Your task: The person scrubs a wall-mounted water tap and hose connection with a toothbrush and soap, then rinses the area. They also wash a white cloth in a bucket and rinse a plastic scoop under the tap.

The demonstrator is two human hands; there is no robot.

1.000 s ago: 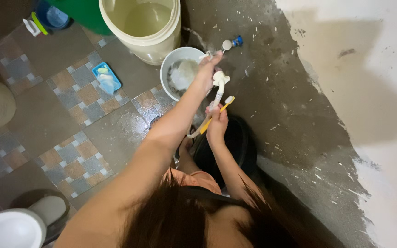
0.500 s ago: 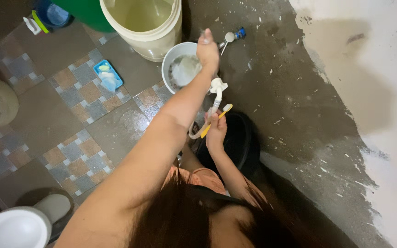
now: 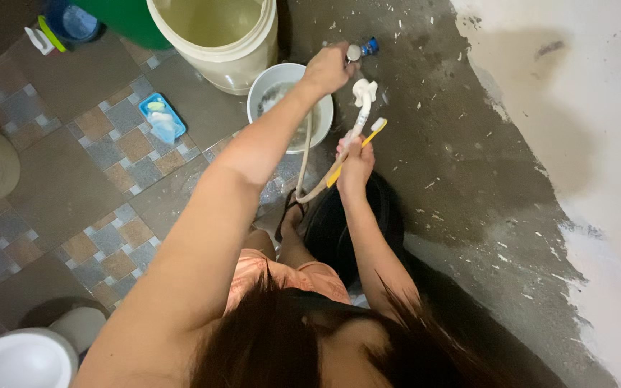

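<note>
My left hand (image 3: 327, 69) reaches out to the wall and closes on the metal tap (image 3: 360, 50) with its blue handle. My right hand (image 3: 356, 162) is lower, over a black bucket (image 3: 336, 226). It grips a yellow toothbrush (image 3: 363, 144) together with a white spray head (image 3: 363, 94) on a pale hose (image 3: 303, 162). The spray head points up at the wall, just below the tap. The hose loops down past a white basin (image 3: 271, 80).
A large cream bucket (image 3: 213, 36) holding water stands behind the basin, next to a green tub (image 3: 120, 18). A blue soap dish (image 3: 161, 118) lies on the tiled floor. A white toilet bowl (image 3: 19, 359) is at the bottom left. The rough grey wall is on the right.
My left hand has moved up and right from the spray head to the tap. My right hand has lifted the spray head and toothbrush closer to the wall.
</note>
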